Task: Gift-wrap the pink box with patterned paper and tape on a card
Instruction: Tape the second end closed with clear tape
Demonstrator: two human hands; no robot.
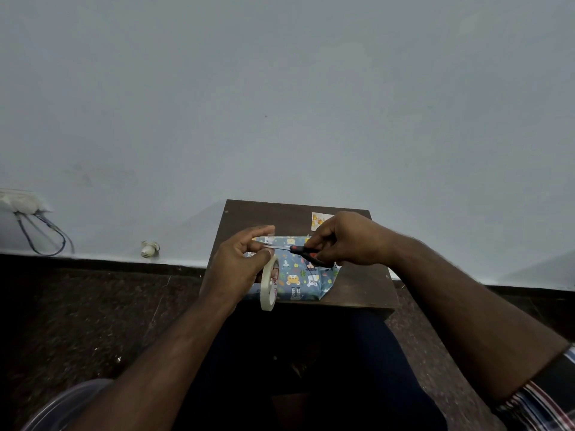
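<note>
Cutting hand: right hand (345,239) grips scissors (306,252).
Left hand (239,259): pinches tape roll (268,283).
Wrapped box (298,275): directly beneath both hands.

My arms and what I have on

My left hand (239,262) and right hand (348,241) are bare, with no rings or watch showing, and both forearms are uncovered. A striped sleeve (547,399) in dark blue, white and red is rolled up my right arm; dark trousers (311,353) cover my lap.
</note>
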